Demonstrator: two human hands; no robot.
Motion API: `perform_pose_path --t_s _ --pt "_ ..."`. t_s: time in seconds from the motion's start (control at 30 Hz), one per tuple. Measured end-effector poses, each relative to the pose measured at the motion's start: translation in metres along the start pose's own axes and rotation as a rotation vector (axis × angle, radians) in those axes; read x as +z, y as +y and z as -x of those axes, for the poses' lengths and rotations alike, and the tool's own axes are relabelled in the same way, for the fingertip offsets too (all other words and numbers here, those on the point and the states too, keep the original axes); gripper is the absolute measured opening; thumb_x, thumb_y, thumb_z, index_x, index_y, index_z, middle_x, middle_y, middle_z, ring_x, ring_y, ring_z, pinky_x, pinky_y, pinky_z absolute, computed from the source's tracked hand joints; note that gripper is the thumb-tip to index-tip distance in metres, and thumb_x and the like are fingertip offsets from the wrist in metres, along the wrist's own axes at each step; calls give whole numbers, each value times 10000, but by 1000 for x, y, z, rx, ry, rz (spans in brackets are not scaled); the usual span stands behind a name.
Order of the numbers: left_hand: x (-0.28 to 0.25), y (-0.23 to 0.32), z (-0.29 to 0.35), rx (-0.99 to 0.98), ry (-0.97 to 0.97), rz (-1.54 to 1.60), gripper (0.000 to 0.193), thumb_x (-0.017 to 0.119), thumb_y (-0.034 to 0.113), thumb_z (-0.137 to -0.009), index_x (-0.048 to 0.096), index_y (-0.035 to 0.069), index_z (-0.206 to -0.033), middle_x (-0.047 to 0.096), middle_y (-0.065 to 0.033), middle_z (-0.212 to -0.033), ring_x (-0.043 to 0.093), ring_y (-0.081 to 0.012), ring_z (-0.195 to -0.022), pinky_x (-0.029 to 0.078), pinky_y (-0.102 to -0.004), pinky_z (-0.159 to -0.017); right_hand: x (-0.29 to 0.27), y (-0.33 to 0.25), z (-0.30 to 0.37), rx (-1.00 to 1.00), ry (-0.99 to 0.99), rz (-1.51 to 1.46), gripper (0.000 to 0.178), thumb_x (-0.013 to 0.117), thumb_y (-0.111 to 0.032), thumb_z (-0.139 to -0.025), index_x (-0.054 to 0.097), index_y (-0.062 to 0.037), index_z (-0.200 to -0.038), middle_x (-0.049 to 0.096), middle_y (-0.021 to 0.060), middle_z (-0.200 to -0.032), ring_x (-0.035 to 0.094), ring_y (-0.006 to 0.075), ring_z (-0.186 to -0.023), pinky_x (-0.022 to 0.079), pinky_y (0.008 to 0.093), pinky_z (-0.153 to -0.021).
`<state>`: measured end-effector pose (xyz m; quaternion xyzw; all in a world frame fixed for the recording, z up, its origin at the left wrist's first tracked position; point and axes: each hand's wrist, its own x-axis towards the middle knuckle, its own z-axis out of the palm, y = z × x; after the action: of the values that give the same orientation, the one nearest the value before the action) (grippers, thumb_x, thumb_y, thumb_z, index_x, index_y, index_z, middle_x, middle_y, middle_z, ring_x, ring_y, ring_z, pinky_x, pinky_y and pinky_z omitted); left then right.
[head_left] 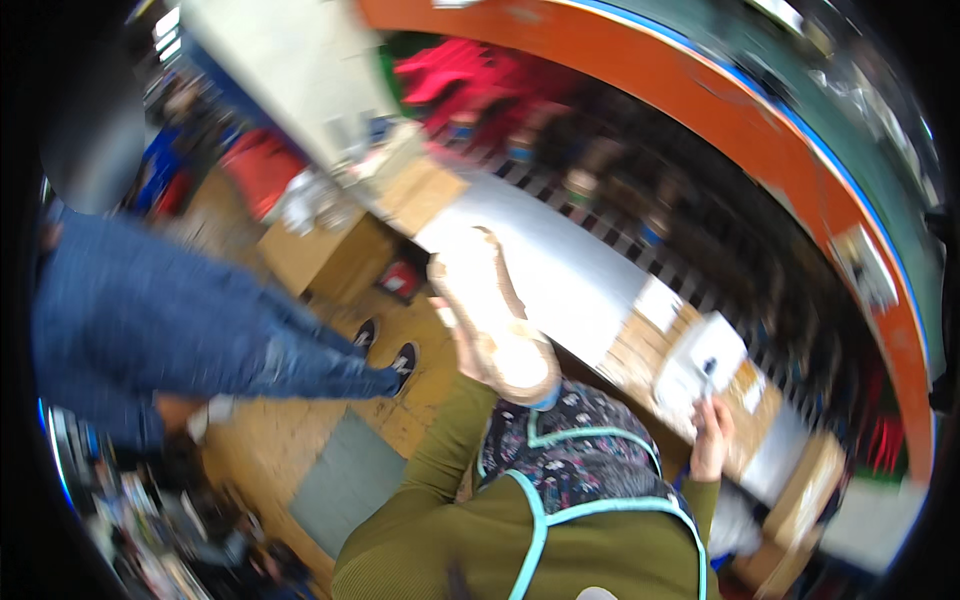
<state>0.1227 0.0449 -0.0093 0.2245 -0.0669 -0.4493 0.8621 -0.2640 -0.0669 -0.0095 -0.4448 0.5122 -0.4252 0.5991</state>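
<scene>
A shoe [490, 310], its pale underside turned up and edged in tan, is held at a tilt in front of the bench. My left hand [468, 348] is closed around its left side, with part of the fingers hidden behind it. Over the bench to the right, my right hand [711, 432] pinches a thin stick-like tool [707, 384], too small and blurred to name exactly. The tool's far end reaches the dark opening of a white container [684, 362], which stands on a brown cardboard sheet [628, 350].
The bench [560, 270] runs along a slatted rack [600, 210] holding blurred items, beneath an orange beam [760, 120]. A person in blue clothing [180, 320] stands at left. Cardboard boxes [335, 250] sit beyond the bench's left end; another box [805, 490] lies at right.
</scene>
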Motion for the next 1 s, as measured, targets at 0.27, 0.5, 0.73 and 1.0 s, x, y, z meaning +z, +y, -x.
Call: perform_pose_path --t_s 0.27,0.5,0.73,1.0 --pt "56 -71 -23 -574 -270 16 967 394 862 -805 409 118 -1423 603 -247 -1031 624 -367 -771 555 -433 -550 -53 51 53 -148 440 714 129 749 -214 -846 745 -86 -867 680 74 -770 660 192 -685 476 338 -687" --pt "110 -95 -6 -835 -296 38 998 368 841 -834 366 47 -1438 562 -304 -1066 626 -367 -806 566 -408 -554 -31 80 28 -391 533 1186 55 724 -223 -835 730 -168 -838 651 8 -804 596 203 -732 309 387 -748" --pt "123 -85 -19 -848 -362 7 1017 336 847 -838 353 41 -1457 572 -333 -1026 648 -377 -772 564 -387 -554 -23 86 1 -532 498 1398 24 712 -170 -818 723 -169 -840 624 31 -815 614 222 -761 335 426 -775" --pt "109 -69 -57 -806 -439 -25 985 361 812 -859 357 20 -1444 577 -305 -1087 664 -335 -823 595 -399 -629 -45 100 14 264 314 304 218 602 -222 -955 706 -47 -876 603 7 -645 559 112 -573 377 271 -540"
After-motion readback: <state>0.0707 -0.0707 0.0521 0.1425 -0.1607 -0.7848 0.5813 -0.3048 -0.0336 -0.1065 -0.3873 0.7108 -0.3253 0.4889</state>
